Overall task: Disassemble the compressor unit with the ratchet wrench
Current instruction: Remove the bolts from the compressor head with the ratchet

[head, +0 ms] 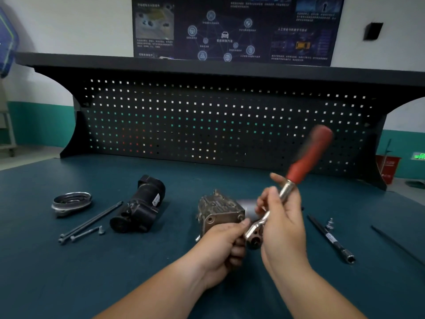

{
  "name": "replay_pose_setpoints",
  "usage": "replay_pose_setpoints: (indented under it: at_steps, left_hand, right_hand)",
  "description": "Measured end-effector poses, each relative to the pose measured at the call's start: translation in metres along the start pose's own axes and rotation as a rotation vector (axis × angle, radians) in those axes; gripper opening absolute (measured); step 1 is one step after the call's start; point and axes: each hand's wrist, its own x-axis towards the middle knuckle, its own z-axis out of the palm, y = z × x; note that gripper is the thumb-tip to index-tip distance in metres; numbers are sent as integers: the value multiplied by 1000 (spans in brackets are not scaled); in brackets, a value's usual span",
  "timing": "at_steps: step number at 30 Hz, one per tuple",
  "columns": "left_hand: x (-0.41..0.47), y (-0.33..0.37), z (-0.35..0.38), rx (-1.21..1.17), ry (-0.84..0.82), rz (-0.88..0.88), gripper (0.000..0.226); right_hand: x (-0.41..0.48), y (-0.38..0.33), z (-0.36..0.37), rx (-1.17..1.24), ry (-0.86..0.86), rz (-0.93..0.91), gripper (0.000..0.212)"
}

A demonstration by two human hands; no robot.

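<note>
Red-handled ratchet wrench (287, 185) sits in the right hand (285, 226), fingers curled round it; the left hand (218, 247) pinches its head (blurry). A loose grip could drop it onto the compressor unit (220, 210).

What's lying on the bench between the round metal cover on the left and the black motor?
In the head view, long dark bolts lie slanted between the round metal cover and the black motor, with a shorter bolt beside them.

Teal worktop (115, 272). Left: round metal cover (71, 202), two long bolts (92, 221), short bolt (88, 233), black motor housing (140, 206). Centre: metal compressor block (218, 212). Right: extension bar (331, 238), small bolt (330, 223), thin rod (397, 245).
</note>
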Motion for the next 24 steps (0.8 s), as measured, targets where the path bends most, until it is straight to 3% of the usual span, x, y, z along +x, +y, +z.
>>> replay_pose_setpoints:
  at_steps: [3, 6, 8, 14, 17, 20, 24]
  left_hand:
    - [0, 2, 1, -14, -9, 6, 48]
    - [0, 2, 2, -16, -6, 8, 45]
    - [-1, 3, 2, -22, -3, -1, 39]
    - [-1, 2, 0, 56, -14, -10, 36]
    - [-1, 1, -2, 116, -13, -11, 34]
    - [0, 1, -2, 71, -20, -26, 33]
    - [1, 2, -2, -22, 21, -30, 35]
  right_hand:
    - [5, -2, -2, 246, 253, 190, 23]
    - [9, 0, -3, 239, 241, 234, 25]
    - [9, -2, -3, 88, 108, 164, 34]
    - [4, -17, -2, -504, -589, -174, 52]
    - [-1, -18, 0, -575, -685, -232, 47]
    - [-2, -14, 0, -424, -543, -176, 48]
    - [-4, -1, 3, -33, -40, 34, 37]
